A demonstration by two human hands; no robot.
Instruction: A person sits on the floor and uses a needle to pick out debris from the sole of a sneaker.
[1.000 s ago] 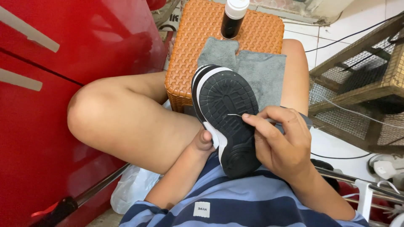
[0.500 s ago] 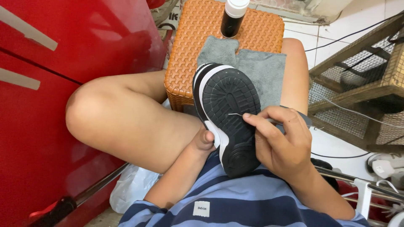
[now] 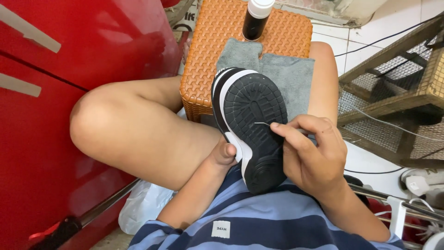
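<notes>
A black shoe with a white midsole (image 3: 252,125) rests sole-up between my knees, its heel against my striped shirt. My left hand (image 3: 223,153) is tucked behind the shoe's side, gripping it; only the thumb and wrist show. My right hand (image 3: 312,155) pinches a thin metal pick (image 3: 262,123) whose tip touches the tread grooves near the middle of the sole. The toe of the shoe lies over a grey cloth (image 3: 289,78) on an orange woven stool (image 3: 217,51).
A dark bottle with a white cap (image 3: 255,18) stands at the stool's far edge. A red cabinet (image 3: 55,92) fills the left. A wooden wire-mesh cage (image 3: 397,92) and cables are on the right. A white plastic bag (image 3: 138,210) lies on the floor below my knee.
My right hand has shifted slightly, moving the pick's tip a little along the tread. The shoe and left hand stay put.
</notes>
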